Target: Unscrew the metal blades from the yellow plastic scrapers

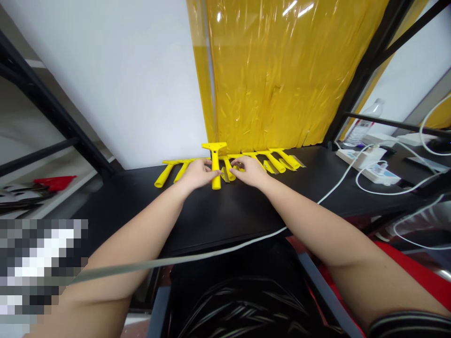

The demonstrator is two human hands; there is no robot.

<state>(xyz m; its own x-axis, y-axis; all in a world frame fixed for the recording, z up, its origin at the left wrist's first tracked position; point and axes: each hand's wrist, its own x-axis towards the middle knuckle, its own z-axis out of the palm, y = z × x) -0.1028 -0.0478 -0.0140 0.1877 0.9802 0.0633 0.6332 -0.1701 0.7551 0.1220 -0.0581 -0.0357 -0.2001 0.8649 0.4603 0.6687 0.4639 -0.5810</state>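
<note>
My left hand (200, 174) is closed around the handle of a yellow scraper (216, 180), holding it upright with its wide T-shaped head at the top. Just to the right, my right hand (251, 171) has its fingers curved, with a gap between thumb and forefinger. It is close to the handle of another yellow scraper (226, 165); whether it touches that one I cannot tell. More yellow scrapers (164, 176) lie in a row along the back of the black tabletop (211, 216), on both sides of my hands. Blades show at the right-hand scrapers (289, 160).
Behind the row stand a white panel (141, 84) and a yellow plastic curtain (282, 84). A white power strip (369, 166) with cables and a plastic bottle (362, 124) are at right. A pale cable (225, 251) hangs across the table's front. Black frame posts flank the table.
</note>
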